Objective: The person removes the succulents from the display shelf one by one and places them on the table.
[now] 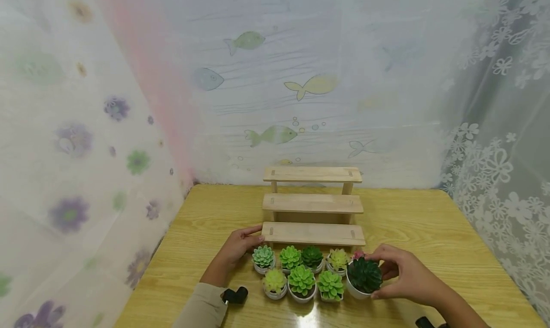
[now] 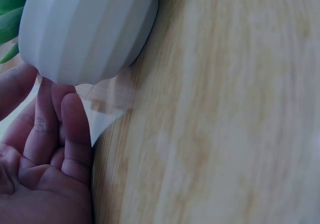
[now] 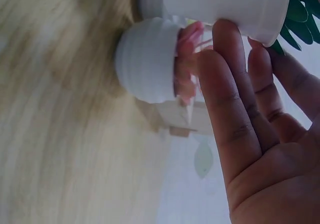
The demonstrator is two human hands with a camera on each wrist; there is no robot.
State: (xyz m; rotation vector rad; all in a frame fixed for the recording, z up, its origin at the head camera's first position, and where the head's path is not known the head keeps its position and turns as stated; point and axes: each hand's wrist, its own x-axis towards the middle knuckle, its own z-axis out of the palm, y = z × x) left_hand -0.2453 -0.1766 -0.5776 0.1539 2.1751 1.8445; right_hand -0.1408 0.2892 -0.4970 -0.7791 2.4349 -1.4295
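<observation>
My right hand [image 1: 401, 275] grips a potted succulent [image 1: 364, 275] with dark green leaves at the right end of the front row. In the right wrist view, my fingers [image 3: 230, 88] lie against its white pot [image 3: 225, 8]. A pink succulent [image 3: 185, 63] in a ribbed white pot is close behind it. On the other side, my left hand [image 1: 240, 246] has its fingertips at the left end of the lowest shelf [image 1: 313, 233] of a wooden stand. A ribbed white pot [image 2: 85, 28] partly covers those fingertips in the left wrist view.
Several small potted succulents, including a bright green one [image 1: 301, 280] and a yellowish one [image 1: 275, 282], stand in two rows before the stand. Its middle shelf [image 1: 312, 203] and top shelf [image 1: 312, 174] rise toward the fish-printed curtain [image 1: 309, 87] behind the wood-grain table [image 1: 412, 223].
</observation>
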